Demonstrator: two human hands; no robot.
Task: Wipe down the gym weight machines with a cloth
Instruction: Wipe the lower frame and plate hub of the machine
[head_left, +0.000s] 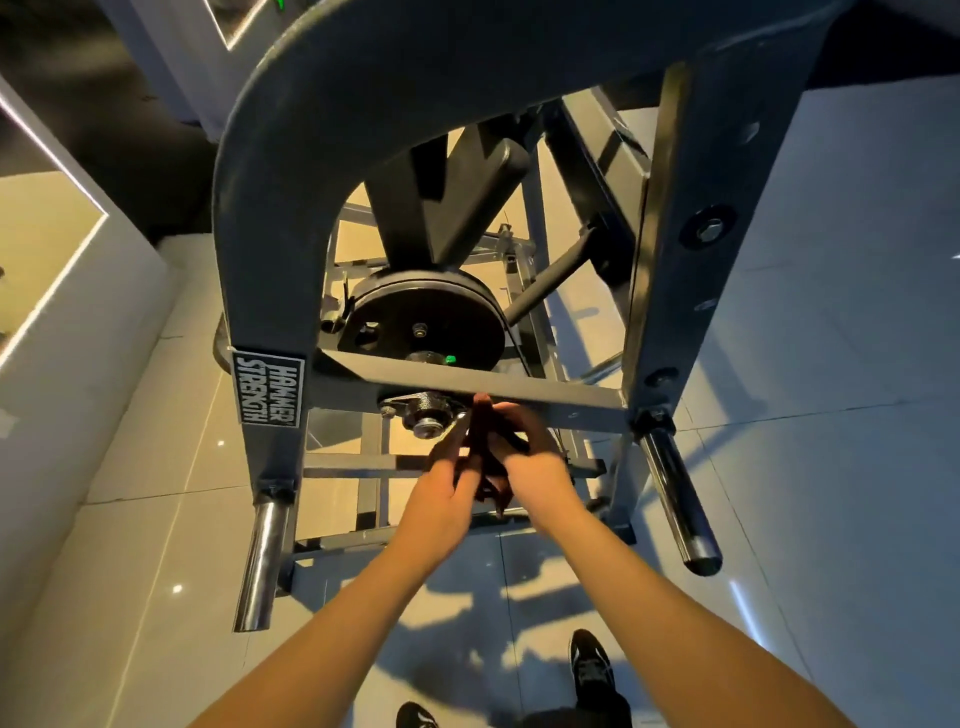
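Sideways, "HAMMER STRENGTH" label (268, 388) on machine (270, 208).

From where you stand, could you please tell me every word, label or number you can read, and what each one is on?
"HAMMER STRENGTH": black-and-white label on the left upright of the machine frame, turned sideways.
Nothing else can be read. The cloth gripped by the right hand shows no print, and the white marks on the shoe are too blurred to read as lettering.

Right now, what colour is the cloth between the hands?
The small fabric cloth looks black, possibly dark brown; head view shows it.
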